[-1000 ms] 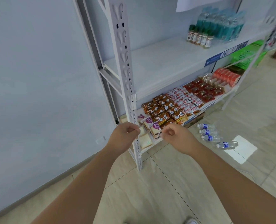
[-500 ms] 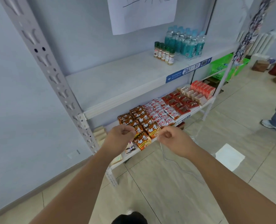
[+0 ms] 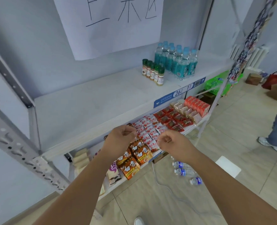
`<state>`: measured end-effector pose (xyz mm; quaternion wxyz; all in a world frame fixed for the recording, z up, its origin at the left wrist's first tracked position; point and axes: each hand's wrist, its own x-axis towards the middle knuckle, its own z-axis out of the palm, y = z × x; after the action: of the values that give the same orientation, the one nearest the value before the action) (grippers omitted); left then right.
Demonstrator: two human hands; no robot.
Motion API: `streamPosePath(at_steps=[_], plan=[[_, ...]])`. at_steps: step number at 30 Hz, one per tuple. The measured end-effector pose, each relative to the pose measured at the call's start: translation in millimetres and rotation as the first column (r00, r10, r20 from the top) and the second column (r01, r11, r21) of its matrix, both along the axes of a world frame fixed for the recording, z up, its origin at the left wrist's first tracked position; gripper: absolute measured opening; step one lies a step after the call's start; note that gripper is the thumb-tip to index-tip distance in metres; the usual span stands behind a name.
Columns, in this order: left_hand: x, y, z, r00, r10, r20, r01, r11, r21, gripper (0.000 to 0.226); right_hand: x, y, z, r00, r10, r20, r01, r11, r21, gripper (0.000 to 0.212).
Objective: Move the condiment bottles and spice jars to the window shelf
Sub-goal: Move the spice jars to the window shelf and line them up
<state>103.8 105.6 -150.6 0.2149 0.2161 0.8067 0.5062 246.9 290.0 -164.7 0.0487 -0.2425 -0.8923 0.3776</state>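
A grey metal rack (image 3: 12, 143) fills the view. Its middle shelf (image 3: 94, 108) carries the task's things at the far right: teal-labelled water bottles (image 3: 178, 60) and, just beside them, a row of green-capped spice jars (image 3: 153, 71), upright and untouched. Both hands hover low, well apart from the jars. The left hand (image 3: 120, 138) has curled fingers; whether they hold anything I cannot tell. The right hand (image 3: 175, 143) seems to pinch a thin pale strand (image 3: 164, 140). To start well, free the fingers, reach up and right, and grip each jar round its body, not its cap. The paper sign (image 3: 115, 30) bears large handwritten characters, cropped. Orange packets (image 3: 137, 153) read "白象"; the blue strip (image 3: 178, 93) reads "26" and "1".
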Motion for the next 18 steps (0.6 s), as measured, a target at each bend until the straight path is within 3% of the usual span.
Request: streamPosePath(at_steps=[9, 18], plan=[[-91.2, 108.8, 27.4, 0.996, 0.014, -0.093, -0.007, 0.997, 0.078, 0.011, -82.0, 94.4, 31.5, 0.997, -0.035, -0.074, 0.036, 0.999, 0.012, 0.012], [-129.4, 180.6, 28.4, 0.991, 0.004, -0.134, -0.002, 1.0, 0.01, 0.016, -137.0, 182.0, 51.8, 0.981, -0.085, -0.174, 0.082, 0.996, -0.024, 0.012]])
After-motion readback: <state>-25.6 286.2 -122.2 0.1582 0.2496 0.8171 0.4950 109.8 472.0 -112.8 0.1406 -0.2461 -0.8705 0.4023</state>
